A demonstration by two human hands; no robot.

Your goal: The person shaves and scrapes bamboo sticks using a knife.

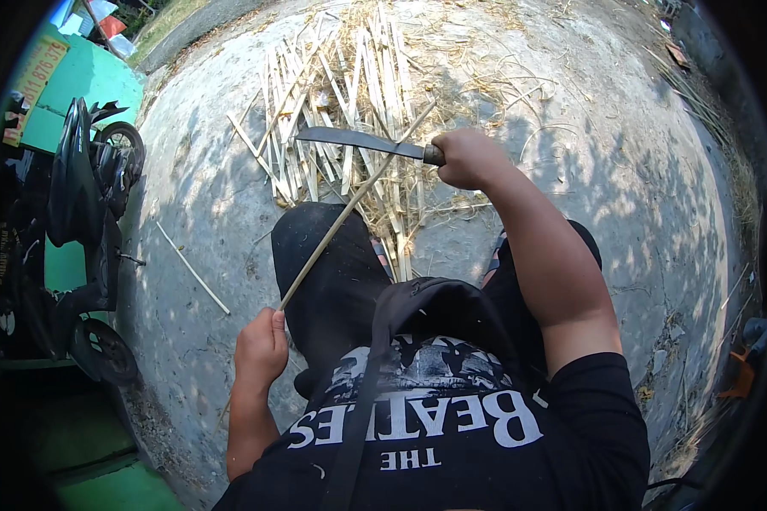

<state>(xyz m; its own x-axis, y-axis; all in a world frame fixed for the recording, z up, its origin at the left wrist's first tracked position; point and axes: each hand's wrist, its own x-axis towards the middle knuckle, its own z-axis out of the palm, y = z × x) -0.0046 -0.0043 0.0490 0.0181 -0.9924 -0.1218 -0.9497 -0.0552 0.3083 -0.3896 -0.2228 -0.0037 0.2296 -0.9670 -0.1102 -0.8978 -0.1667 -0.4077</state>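
My right hand (466,159) is closed around the handle of a machete (362,141), whose dark blade points left. Closed on the lower part of a long, thin bamboo strip (332,230) is my left hand (262,347), beside my left knee. The strip slants up and to the right, across my left thigh, and meets the blade close to the handle. Whether the edge bites into it cannot be made out. Beyond the blade lies a heap of pale split bamboo strips (389,68) on the ground, with thin shavings among them.
Curly shavings (494,81) spread to the right of the heap. One loose strip (193,268) lies on the concrete (196,187) to my left. A dark motorbike (89,213) stands at the far left by a green wall. Long sticks (690,94) lie along the right edge.
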